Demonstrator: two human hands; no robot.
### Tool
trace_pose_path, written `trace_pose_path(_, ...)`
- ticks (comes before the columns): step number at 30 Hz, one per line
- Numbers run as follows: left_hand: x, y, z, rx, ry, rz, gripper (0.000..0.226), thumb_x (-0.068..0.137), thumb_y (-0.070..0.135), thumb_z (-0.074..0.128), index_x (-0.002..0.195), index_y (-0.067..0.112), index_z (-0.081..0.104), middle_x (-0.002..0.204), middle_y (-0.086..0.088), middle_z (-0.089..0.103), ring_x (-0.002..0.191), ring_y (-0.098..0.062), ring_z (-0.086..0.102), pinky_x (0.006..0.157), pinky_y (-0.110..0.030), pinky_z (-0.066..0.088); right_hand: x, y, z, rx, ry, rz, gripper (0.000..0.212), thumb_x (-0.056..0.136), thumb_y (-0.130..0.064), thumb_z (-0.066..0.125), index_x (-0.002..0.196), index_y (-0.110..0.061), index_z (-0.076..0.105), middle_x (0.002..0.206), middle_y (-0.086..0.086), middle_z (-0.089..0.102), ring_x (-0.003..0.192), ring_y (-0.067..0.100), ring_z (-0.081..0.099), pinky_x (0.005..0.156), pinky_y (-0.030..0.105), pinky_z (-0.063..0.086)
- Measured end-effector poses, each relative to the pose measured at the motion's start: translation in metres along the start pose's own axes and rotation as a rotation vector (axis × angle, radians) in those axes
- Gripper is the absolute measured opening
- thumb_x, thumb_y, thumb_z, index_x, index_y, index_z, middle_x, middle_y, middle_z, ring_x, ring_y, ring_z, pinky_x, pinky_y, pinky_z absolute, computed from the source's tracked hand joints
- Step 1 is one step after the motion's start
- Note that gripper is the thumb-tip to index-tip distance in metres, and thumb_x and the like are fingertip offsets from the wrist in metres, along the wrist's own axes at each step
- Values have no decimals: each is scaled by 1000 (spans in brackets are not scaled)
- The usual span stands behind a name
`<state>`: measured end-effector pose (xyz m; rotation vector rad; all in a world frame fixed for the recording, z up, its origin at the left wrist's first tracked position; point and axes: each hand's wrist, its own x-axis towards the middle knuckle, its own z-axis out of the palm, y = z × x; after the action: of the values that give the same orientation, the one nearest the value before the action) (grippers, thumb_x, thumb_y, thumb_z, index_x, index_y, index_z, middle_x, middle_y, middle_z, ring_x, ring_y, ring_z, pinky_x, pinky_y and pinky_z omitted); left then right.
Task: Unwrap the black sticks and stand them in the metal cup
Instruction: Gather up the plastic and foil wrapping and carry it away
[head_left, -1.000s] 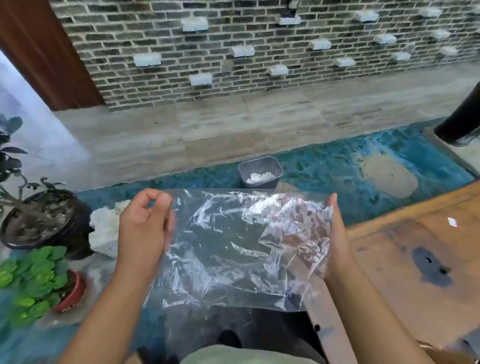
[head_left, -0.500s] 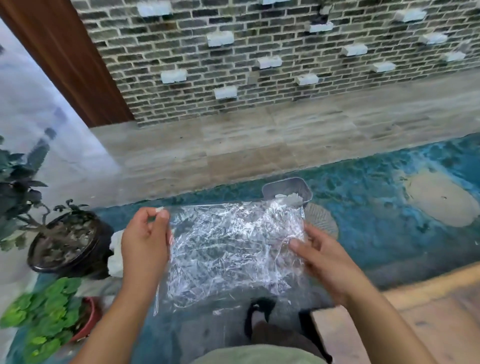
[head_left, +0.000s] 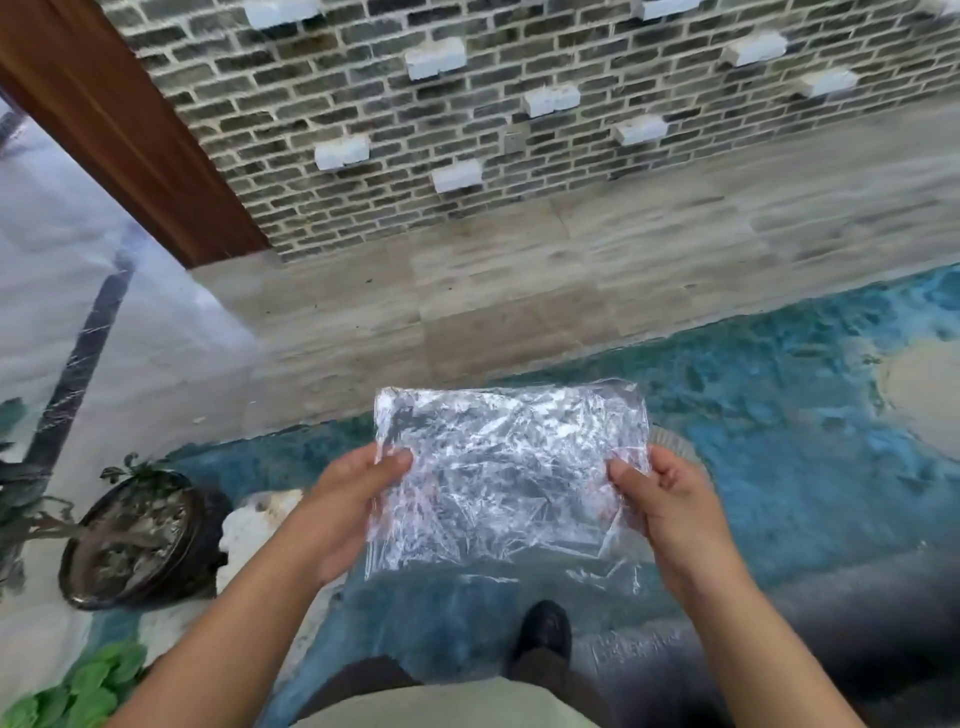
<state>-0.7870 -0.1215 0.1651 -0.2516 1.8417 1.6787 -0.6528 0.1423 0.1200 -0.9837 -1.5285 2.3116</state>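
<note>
A crumpled sheet of clear plastic wrap (head_left: 506, 478) is stretched flat between my two hands over the blue floor. My left hand (head_left: 345, 512) pinches its left edge between thumb and fingers. My right hand (head_left: 662, 506) pinches its right edge the same way. No black sticks and no metal cup are in view. The small grey bin seen before is hidden behind the wrap.
A dark plant pot (head_left: 132, 540) and a white rock (head_left: 254, 525) sit at the left, green leaves (head_left: 78, 691) at the bottom left. My black shoe (head_left: 543, 631) stands on the blue resin floor (head_left: 779, 426). A brick wall (head_left: 519, 114) and stone ledge lie ahead.
The view has swung left, and the wooden table at the right has left the frame. My right hand has shifted its hold to the wrap's right edge, and the wrap is now pulled flatter.
</note>
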Motion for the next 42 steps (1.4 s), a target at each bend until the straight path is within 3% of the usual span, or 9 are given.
trace_pose_path(2,14,1,0,-12,-50,9,61,72,31,78,124,5,60,124,-8,67,120,-19,57,105,-34,40,9,-7,-1,-30,26,0,72,93,-11,66,153,-1,29,115,10,66,92,3,60,74,20,46)
trace_pose_path(4,27,9,2,7,-93,11,87,55,38,91,128,5,57,120,-6,71,112,-14,64,103,-29,46,19,-12,-2,-57,37,-10,60,94,-7,64,148,0,40,98,-6,66,85,-1,59,69,18,45)
trace_pose_path(6,43,14,7,17,-140,5,78,61,22,89,129,8,54,101,5,74,93,-4,67,80,-15,49,28,-15,-4,-97,68,-8,40,95,-4,63,133,-13,55,81,-23,62,75,-3,59,66,17,46)
trace_pose_path(9,69,18,13,41,-178,-64,73,85,3,69,148,6,31,114,2,62,107,-12,59,93,-23,43,40,-13,-6,-158,128,-3,18,94,-3,63,85,-19,61,56,-19,64,64,6,56,59,17,46)
trace_pose_path(14,120,32,20,124,-234,-158,58,75,13,76,129,4,56,117,-26,68,105,-36,63,92,-57,52,65,-16,0,-154,241,24,11,94,-8,65,104,-7,68,81,7,67,74,18,60,69,33,47)
trace_pose_path(19,206,54,27,269,-330,-120,22,90,-1,64,112,2,59,100,-20,75,74,-27,75,53,-33,59,105,-24,24,-126,345,43,8,94,-3,63,96,-7,70,70,4,70,56,11,62,51,20,48)
trace_pose_path(23,274,85,28,396,-381,-69,14,94,0,59,108,-1,62,99,-16,76,65,-18,75,46,-27,56,140,-26,48,-107,449,141,21,92,-4,66,76,-14,57,59,-1,42,50,11,38,44,20,37)
trace_pose_path(38,388,151,64,295,-471,-115,17,98,15,57,105,1,62,87,-13,77,64,-24,72,47,-26,54,231,-71,79,-92,558,187,27,94,-6,65,73,-15,50,62,1,45,53,12,36,47,23,30)
trace_pose_path(42,395,161,80,-122,-451,-274,61,98,53,36,116,2,65,106,-18,75,87,-30,73,85,-43,53,261,-91,67,-68,542,123,20,94,-2,61,80,-12,52,59,-1,54,58,14,37,49,25,26)
